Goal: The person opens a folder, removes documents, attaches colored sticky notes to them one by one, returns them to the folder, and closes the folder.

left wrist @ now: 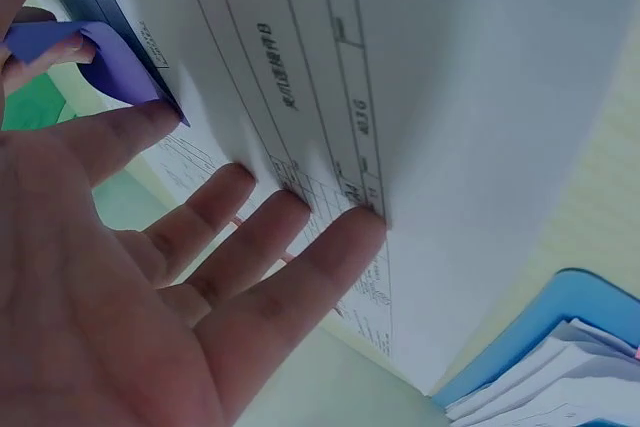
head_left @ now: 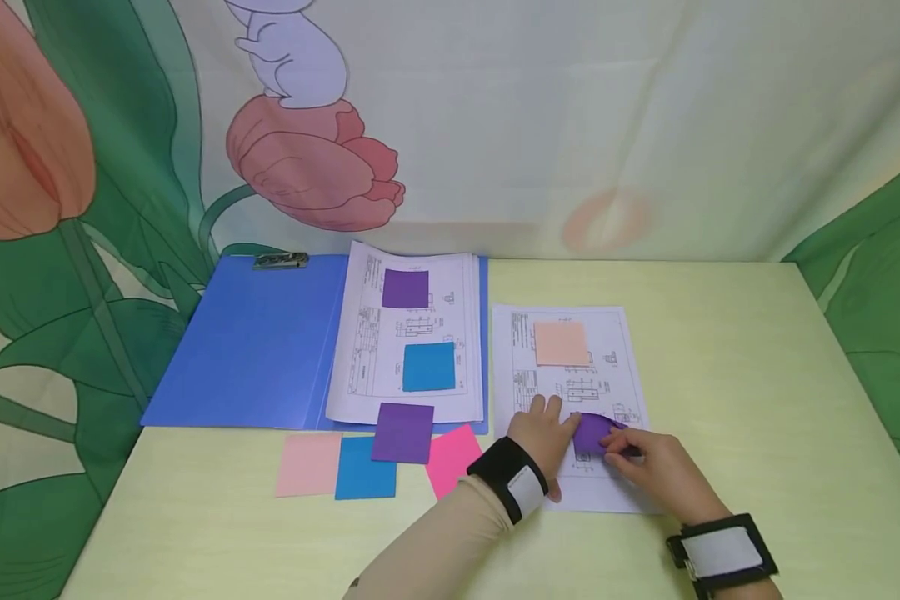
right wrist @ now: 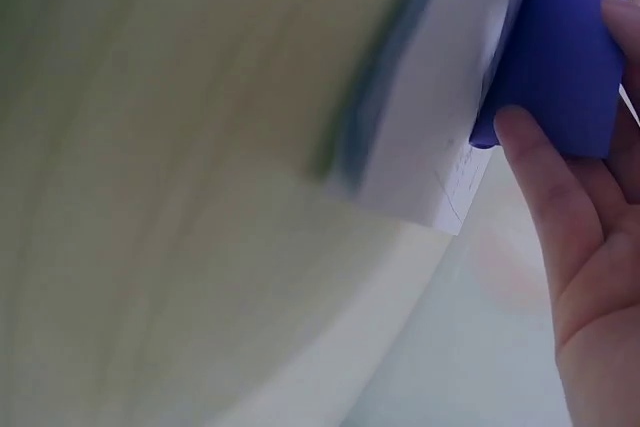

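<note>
A purple sticky note (head_left: 589,433) curls up from the lower part of a printed drawing sheet (head_left: 600,493). My right hand (head_left: 663,468) pinches its right edge between thumb and fingers, and that side bends clear of the paper. My left hand (head_left: 543,435) rests with spread fingertips on the sheet; in the left wrist view its index fingertip (left wrist: 160,119) presses at the note's corner. The right wrist view shows the purple note (right wrist: 565,57) close up, with a fingertip against it. A peach sticky note (head_left: 561,343) lies flat on the sheet's upper part.
Left of the sheet, a blue clip folder (head_left: 247,342) lies open with a stack of printed sheets (head_left: 352,400) bearing purple (head_left: 405,288) and blue (head_left: 429,367) notes. Along the folder's front edge are pink (head_left: 309,465), blue (head_left: 365,479), purple (head_left: 402,433) and bright pink (head_left: 450,458) notes.
</note>
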Demonstrator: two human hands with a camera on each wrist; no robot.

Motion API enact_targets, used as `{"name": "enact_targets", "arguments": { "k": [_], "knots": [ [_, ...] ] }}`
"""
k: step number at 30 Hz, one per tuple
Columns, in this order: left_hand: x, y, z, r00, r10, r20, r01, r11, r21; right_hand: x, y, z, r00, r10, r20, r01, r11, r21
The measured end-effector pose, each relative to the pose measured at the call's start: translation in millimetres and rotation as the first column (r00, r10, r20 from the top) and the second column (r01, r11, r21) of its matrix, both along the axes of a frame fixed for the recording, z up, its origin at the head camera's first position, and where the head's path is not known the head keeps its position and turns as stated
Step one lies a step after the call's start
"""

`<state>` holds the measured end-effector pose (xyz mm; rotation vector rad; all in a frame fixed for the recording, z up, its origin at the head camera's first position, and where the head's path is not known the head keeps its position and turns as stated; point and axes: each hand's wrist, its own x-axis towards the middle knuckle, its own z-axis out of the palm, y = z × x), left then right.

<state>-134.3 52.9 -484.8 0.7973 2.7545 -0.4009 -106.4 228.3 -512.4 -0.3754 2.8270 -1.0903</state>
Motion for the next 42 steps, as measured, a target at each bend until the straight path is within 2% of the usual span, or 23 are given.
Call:
{"name": "enact_targets", "arguments": {
  "k": [5,8,12,16,18,21,25,30,31,33,37,42],
  "knots": [
    [3.2,2.3,6.6,1.000,0.007,-0.014,-0.007,1.000,-0.015,-0.5,-1,3.2,1.000,0.025,0.014,-0.026,0.998,0.054],
    [6.9,3.1,8.5,1.000,0.021,-0.015,-0.021,1.000,0.014,2.2,-4,6.9,0.999,0.038,-0.001,-0.037,0.989,0.145],
    [9.8,3.6,6.3,1.000,0.010,0.011,-0.010,1.000,0.027,10.4,-13,6.9,0.995,0.082,-0.059,-0.060,0.950,0.307],
    [9.3,3.7,4.3,0.999,-0.019,0.046,0.019,1.000,0.001,15.8,-18,4.0,0.990,0.125,-0.062,-0.087,0.899,0.429],
    [9.2,4.0,4.2,0.998,-0.026,0.056,0.027,1.000,-0.004,16.3,-15,4.5,0.995,0.093,-0.049,-0.059,0.882,0.467],
    [10.0,4.0,4.6,0.997,-0.034,0.074,0.033,0.999,0.011,14.6,-6,5.4,0.999,0.019,-0.029,-0.002,0.873,0.488],
    [11.4,0.2,4.3,0.991,-0.050,0.126,0.044,0.998,0.053,12.2,1,3.8,1.000,-0.019,0.020,0.007,0.884,0.468],
    [12.5,-7.5,-1.4,0.980,-0.070,0.186,0.047,0.991,0.124,14.1,3,0.3,0.998,-0.034,0.046,0.008,0.877,0.480],
    [12.3,-8.6,-3.1,0.980,-0.070,0.186,0.046,0.990,0.132,15.3,4,0.2,0.998,-0.038,0.055,0.008,0.881,0.474],
    [11.7,-10.2,-7.0,0.982,-0.074,0.175,0.049,0.989,0.142,19.2,9,0.6,0.994,-0.060,0.089,0.016,0.904,0.427],
    [6.7,-12.4,-14.8,0.987,-0.079,0.141,0.058,0.988,0.146,30.8,22,7.1,0.966,-0.161,0.204,0.107,0.962,0.251],
    [-1.8,-16.4,-21.4,0.990,-0.072,0.119,0.055,0.989,0.140,35.4,32,11.7,0.910,-0.256,0.325,0.240,0.967,0.090]
  ]
}}
